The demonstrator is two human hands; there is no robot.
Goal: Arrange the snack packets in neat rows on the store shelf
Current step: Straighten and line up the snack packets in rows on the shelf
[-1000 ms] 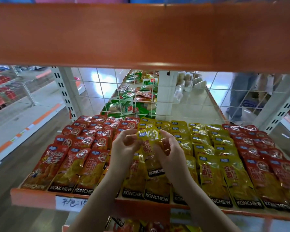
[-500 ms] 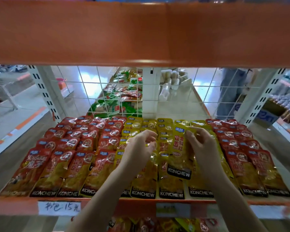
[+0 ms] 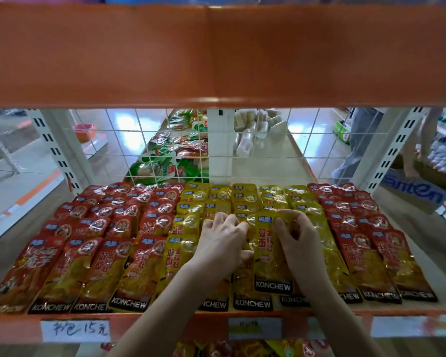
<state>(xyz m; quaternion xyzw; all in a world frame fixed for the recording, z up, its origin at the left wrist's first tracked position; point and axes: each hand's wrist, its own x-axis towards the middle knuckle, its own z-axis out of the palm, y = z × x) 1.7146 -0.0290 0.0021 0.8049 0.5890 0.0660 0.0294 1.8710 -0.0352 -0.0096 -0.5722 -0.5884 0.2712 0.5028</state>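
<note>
A yellow KONCHEW snack packet lies on top of the middle yellow rows, gripped at its upper part by both hands. My left hand pinches its left edge and my right hand pinches its right edge. Yellow packets fill the centre of the shelf in overlapping rows. Red packets fill the left part, and more red packets fill the right part. My forearms hide the front ends of some yellow packets.
The orange shelf lip carries a handwritten price tag. An orange shelf hangs overhead. A wire grid back shows another aisle with green packets. A person's legs stand at the far right.
Both hands and the yellow packet have come down onto the middle yellow rows, and the hands have closed in on it. The camera has shifted so the shelf sits more centred.
</note>
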